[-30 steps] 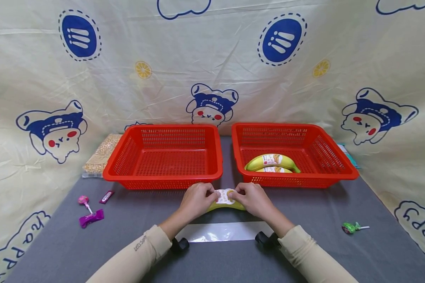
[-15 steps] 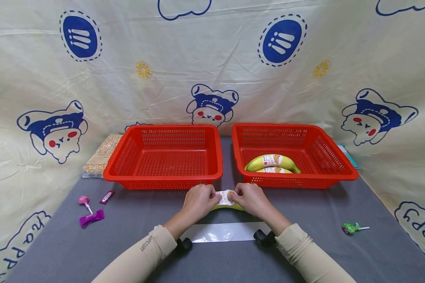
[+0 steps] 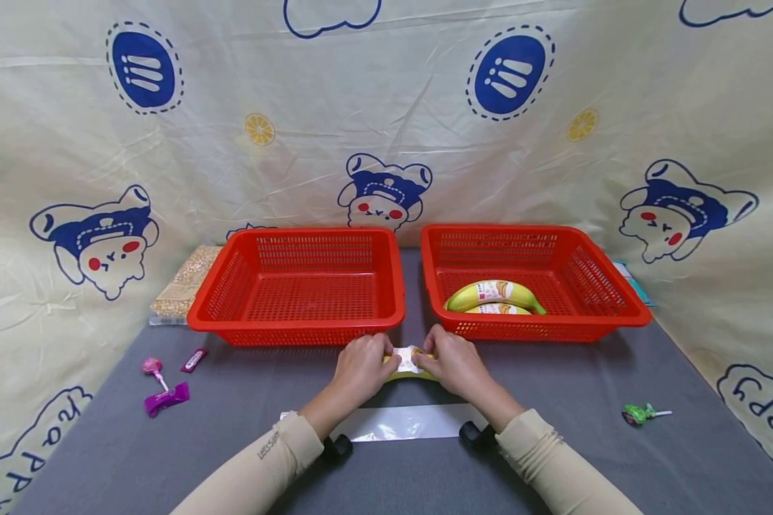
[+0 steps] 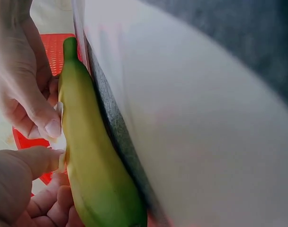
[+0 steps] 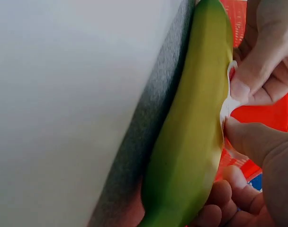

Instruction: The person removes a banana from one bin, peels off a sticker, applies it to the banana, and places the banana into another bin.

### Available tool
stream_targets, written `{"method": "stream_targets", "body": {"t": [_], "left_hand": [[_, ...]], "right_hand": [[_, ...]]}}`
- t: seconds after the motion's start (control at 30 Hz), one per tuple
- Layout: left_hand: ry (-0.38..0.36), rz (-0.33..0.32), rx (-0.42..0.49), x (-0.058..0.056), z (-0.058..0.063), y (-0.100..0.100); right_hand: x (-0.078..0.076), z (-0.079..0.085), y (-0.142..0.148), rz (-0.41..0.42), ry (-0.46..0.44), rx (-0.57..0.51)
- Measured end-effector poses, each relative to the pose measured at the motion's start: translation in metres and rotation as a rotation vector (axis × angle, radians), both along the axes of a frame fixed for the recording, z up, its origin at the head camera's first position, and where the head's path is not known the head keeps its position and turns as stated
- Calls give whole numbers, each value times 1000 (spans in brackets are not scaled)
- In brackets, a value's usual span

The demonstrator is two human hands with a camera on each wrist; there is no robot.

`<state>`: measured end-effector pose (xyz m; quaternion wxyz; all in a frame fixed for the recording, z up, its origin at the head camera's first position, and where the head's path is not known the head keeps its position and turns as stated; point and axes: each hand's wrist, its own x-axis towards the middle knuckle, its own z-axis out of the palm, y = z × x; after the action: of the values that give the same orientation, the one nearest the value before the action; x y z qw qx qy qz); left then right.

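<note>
On the table lies a yellow banana with greenish ends, crosswise before me. A white printed sticker on its far side is puckered and partly lifted off the peel. My left hand pinches the sticker's left part, my right hand its right part. In the left wrist view the two thumbs nearly meet at the bunched sticker, left thumb below. Seen from the right wrist, the sticker stands up in small folds beside the banana; curled fingers rest along the peel.
Behind the hands stand two red baskets; the left one is bare inside, the right one holds two labelled bananas. A glossy white strip lies nearer me. Candies lie left, a green lollipop right.
The left hand has shifted slightly right and the right hand slightly up and left. Between them the sticker has gone from flatter to more crumpled, and less banana shows at the ends.
</note>
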<state>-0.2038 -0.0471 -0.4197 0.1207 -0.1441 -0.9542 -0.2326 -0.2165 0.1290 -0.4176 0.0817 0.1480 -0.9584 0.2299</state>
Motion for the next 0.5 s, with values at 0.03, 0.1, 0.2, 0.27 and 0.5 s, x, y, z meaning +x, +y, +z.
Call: {"method": "stream_targets", "body": {"t": [0.03, 0.1, 0.2, 0.27, 0.5], "left_hand": [[-5, -2, 8, 1, 0, 0], [-3, -12, 17, 3, -1, -1], [10, -36, 22, 5, -2, -2], [2, -54, 32, 5, -2, -4], [-53, -115, 48, 3, -2, -7]], "right_hand": [[0, -1, 1, -6, -1, -3], [0, -2, 3, -12, -3, -2], [1, -3, 6, -2, -25, 13], [2, -3, 8, 7, -41, 18], [11, -3, 11, 37, -49, 7]]}}
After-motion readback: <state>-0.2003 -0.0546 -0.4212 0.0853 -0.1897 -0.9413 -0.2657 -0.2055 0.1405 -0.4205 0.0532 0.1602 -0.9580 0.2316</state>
